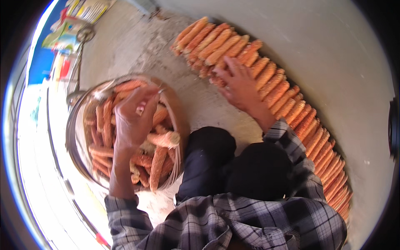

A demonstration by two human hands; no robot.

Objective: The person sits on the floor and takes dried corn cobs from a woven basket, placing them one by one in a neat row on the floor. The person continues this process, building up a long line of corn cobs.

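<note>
Orange-brown bare corn cobs lie side by side in a long stacked row [278, 90] along the wall at the right. My right hand [239, 82] rests on the row near its upper part, fingers spread over the cobs; whether it grips one is hidden. At the left, a round woven basket [182, 115] holds many loose cobs [157, 165], lying in all directions. My left hand [137, 109] is over the basket with its fingers curled; what is inside them, if anything, is hard to tell. One pale-ended cob [164, 139] lies to the right of this hand, near the rim.
A smooth grey wall [337, 78] runs behind the row. The floor is rough concrete [131, 43]. Beyond the basket, at the upper left, are printed bags [87, 11] and a metal frame with wheels [85, 33]. My bent knees [212, 147] are between basket and row.
</note>
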